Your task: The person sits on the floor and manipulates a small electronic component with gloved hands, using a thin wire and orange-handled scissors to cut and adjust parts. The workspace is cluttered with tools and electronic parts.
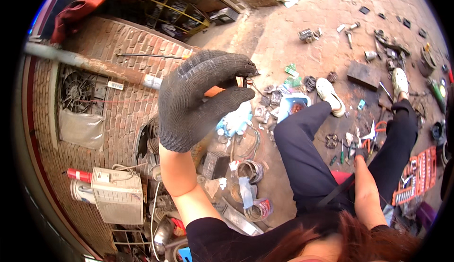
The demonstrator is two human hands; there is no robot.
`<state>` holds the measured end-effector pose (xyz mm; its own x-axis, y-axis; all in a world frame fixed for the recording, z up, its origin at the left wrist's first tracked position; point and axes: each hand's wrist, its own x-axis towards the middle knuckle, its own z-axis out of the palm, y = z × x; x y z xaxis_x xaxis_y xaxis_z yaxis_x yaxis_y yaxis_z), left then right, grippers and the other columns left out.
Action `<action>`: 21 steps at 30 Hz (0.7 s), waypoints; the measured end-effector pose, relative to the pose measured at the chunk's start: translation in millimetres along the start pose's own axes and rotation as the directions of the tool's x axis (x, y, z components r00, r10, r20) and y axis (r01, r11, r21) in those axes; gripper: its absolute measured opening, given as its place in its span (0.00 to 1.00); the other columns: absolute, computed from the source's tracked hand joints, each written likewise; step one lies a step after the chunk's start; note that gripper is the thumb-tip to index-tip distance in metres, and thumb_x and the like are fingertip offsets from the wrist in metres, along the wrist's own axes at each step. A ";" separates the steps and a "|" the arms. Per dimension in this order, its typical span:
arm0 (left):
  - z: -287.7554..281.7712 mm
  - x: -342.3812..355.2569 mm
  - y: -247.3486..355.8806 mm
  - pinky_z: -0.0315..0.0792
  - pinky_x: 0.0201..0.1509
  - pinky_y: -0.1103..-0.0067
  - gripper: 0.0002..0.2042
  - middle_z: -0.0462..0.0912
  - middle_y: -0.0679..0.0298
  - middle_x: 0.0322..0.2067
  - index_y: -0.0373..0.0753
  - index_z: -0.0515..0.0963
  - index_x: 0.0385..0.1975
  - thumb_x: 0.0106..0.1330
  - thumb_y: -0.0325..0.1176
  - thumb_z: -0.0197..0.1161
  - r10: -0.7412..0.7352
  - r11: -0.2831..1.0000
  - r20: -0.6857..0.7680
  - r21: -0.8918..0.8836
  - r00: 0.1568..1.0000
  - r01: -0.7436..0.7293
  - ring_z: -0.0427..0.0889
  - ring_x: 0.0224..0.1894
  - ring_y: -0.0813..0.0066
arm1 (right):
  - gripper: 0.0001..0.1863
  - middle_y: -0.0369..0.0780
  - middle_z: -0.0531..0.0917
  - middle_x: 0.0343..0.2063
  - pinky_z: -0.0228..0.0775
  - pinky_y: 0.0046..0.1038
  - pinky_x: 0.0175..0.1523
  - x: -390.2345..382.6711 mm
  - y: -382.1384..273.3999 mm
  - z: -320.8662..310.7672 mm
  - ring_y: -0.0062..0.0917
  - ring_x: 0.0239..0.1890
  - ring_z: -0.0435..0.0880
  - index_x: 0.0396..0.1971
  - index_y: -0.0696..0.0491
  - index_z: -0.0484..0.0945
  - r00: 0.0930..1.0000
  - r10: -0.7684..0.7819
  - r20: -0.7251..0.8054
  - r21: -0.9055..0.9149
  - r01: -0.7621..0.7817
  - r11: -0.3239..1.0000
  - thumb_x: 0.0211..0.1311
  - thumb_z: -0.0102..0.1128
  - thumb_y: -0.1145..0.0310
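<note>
- Far left: grey fan housing [78,91] set against a brick wall [120,59], with a rusty pipe [90,64] running across above it
- Lower left: pale ribbed box unit [118,196] with a red-and-white cylinder [79,174] just beside it
- Centre left: left hand [198,96] in a dark knitted glove, raised close to the camera, fingers curled narrow and pinching a small orange-tipped part [246,80] between thumb and fingertips; part too small to tell more
- Below that hand, on the ground: open metal tins [250,171], a dark block [215,165], and scraps of pale plastic [236,120] near a blue-white tray [293,106]
- Centre right: dark trouser legs stretched out, ending in white shoes [331,94], amid scattered metal parts on the reddish floor [283,35]
- Right: bare right hand [362,154] lowered between the legs, partly hidden; cannot tell whether closed on anything, small tools lying just beside it
- Far right: orange socket-set case [416,177] open on the ground, well apart from the raised left hand
</note>
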<state>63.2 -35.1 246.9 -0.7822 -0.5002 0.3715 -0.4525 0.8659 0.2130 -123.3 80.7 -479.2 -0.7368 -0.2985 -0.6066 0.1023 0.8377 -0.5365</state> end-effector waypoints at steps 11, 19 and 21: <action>-12.2 1.3 5.3 0.73 0.32 0.80 0.17 0.81 0.58 0.36 0.31 0.79 0.37 0.44 0.22 0.72 0.150 0.988 0.062 0.011 0.987 -0.151 0.79 0.30 0.75 | 0.42 0.54 0.72 0.52 0.62 0.38 0.60 -103.8 -157.9 -125.0 0.45 0.57 0.69 0.58 0.57 0.62 0.627 -0.627 0.464 -0.223 0.767 0.602 0.41 0.68 0.59; 26.5 18.9 28.0 0.73 0.33 0.79 0.20 0.82 0.59 0.31 0.32 0.80 0.34 0.37 0.25 0.74 0.268 0.956 0.175 0.074 0.947 -0.284 0.80 0.31 0.71 | 0.33 0.46 0.74 0.53 0.61 0.34 0.61 -270.3 -340.4 -299.8 0.32 0.57 0.72 0.58 0.56 0.66 -0.117 -0.992 -0.050 0.698 0.706 -0.119 0.54 0.64 0.58; 34.7 24.0 33.8 0.74 0.33 0.78 0.20 0.82 0.59 0.31 0.33 0.80 0.34 0.37 0.26 0.74 0.259 0.963 0.167 0.032 0.951 -0.267 0.81 0.31 0.69 | 0.31 0.46 0.74 0.53 0.62 0.33 0.60 -289.6 -351.6 -304.6 0.32 0.56 0.72 0.57 0.56 0.67 -0.225 -0.973 0.052 0.880 0.470 -0.062 0.55 0.63 0.59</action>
<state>14.3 -18.0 231.7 -0.9328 -0.2522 0.2575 -0.2403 0.9676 0.0772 -149.4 11.9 63.8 0.1005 -0.7718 0.6279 0.2353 -0.5948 -0.7687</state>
